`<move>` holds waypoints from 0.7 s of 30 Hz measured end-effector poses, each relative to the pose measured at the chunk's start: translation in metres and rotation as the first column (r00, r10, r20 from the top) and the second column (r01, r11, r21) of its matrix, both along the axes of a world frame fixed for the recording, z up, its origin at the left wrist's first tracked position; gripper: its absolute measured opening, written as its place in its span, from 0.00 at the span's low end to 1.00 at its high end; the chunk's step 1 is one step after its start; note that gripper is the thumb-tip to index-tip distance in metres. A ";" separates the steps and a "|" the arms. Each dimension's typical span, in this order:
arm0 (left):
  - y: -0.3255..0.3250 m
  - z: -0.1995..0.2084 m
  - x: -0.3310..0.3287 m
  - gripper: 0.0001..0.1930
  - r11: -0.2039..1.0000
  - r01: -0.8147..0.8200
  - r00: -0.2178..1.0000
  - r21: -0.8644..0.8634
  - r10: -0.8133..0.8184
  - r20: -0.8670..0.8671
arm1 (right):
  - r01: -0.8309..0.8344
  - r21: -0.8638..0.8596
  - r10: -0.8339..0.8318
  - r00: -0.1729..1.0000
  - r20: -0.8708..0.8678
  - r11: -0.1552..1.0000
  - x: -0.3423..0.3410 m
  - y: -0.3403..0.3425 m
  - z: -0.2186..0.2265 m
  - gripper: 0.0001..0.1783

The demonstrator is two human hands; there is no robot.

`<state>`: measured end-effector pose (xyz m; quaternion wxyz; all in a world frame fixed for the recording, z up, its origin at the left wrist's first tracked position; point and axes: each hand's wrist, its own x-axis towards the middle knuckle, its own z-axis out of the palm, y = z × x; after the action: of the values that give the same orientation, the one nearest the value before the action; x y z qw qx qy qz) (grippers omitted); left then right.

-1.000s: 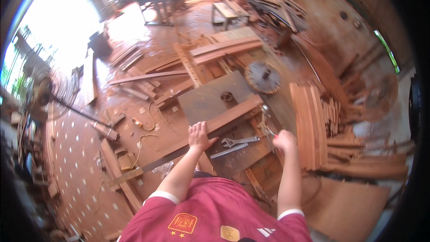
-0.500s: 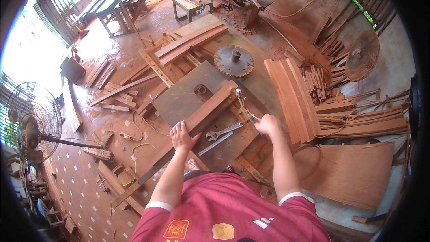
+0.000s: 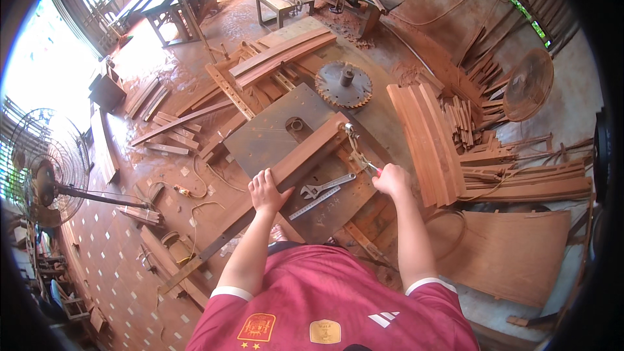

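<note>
A long reddish-brown wooden beam lies slantwise across the dark metal saw table. On the beam's near part rests my left hand, fingers stretched over the top and thumb apart. My right hand is closed around the red handle of a metal toggle clamp. That clamp sits at the beam's far end; its exact contact with the wood is too small to tell. Between my hands, an adjustable wrench lies on the table beside a steel ruler.
A large toothed circular saw blade lies flat beyond the beam. Curved planks are stacked at the right, near more piled wood. A standing fan is at the left. Cords and offcuts lie on the floor at left.
The whole view has shifted slightly. Both hands keep their places, the left on the beam and the right on the clamp handle; no thing has visibly moved.
</note>
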<state>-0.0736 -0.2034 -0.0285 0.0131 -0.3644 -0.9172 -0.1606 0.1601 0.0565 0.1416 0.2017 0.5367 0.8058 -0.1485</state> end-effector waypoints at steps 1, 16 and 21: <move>0.000 0.000 0.000 0.52 1.000 0.002 1.000 0.004 -0.002 0.001 | -0.004 0.006 0.004 1.000 -0.006 1.000 0.001 -0.001 0.000 0.20; 0.001 0.001 0.000 0.52 1.000 0.002 1.000 0.010 -0.002 0.005 | -0.045 0.143 0.053 0.997 -0.055 0.989 0.013 -0.006 -0.021 0.20; 0.000 -0.001 -0.001 0.52 1.000 -0.008 1.000 0.008 0.008 0.001 | -0.074 0.172 0.095 0.989 -0.114 0.982 0.018 -0.003 -0.034 0.19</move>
<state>-0.0745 -0.2036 -0.0297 0.0147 -0.3608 -0.9179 -0.1643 0.1784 0.0533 0.1071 0.1128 0.5070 0.8482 -0.1041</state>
